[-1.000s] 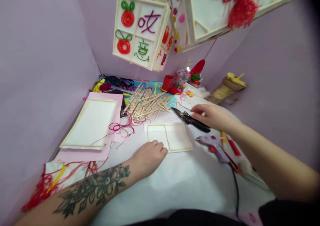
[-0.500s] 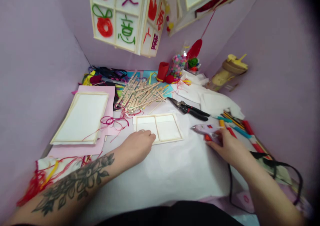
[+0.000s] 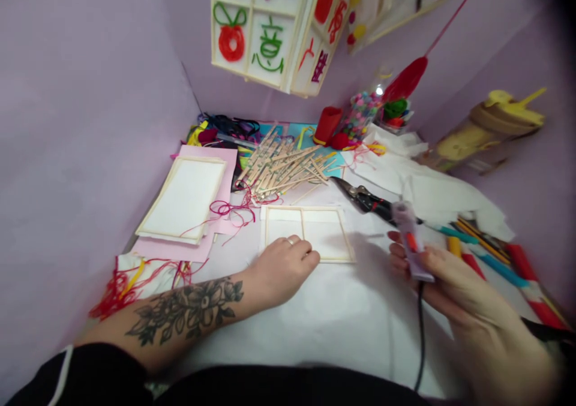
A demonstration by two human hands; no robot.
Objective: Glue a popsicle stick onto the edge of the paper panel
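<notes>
My left hand [image 3: 281,268] rests with curled fingers on the near-left corner of a small stick frame [image 3: 308,233] backed with white paper, lying flat on the white table sheet [image 3: 342,316]. My right hand [image 3: 445,286] is wrapped round a pale purple glue gun [image 3: 410,238] with an orange trigger, raised off the table to the right of the frame, its nozzle pointing up and away. The gun's black cord [image 3: 420,334] hangs down toward me. Black pliers [image 3: 366,199] lie just behind the gun.
A heap of wooden sticks [image 3: 281,166] lies behind the frame. A larger framed panel [image 3: 184,199] sits on pink paper at left, with red yarn [image 3: 121,286] near it. Coloured pens [image 3: 486,253], white paper, a yellow bottle [image 3: 486,133] and decorated lanterns [image 3: 270,28] hanging overhead fill the right and back.
My right hand left the pliers, moved down to the glue gun, closed on it and lifted it off the table. My left hand stayed on the frame; the view shifted.
</notes>
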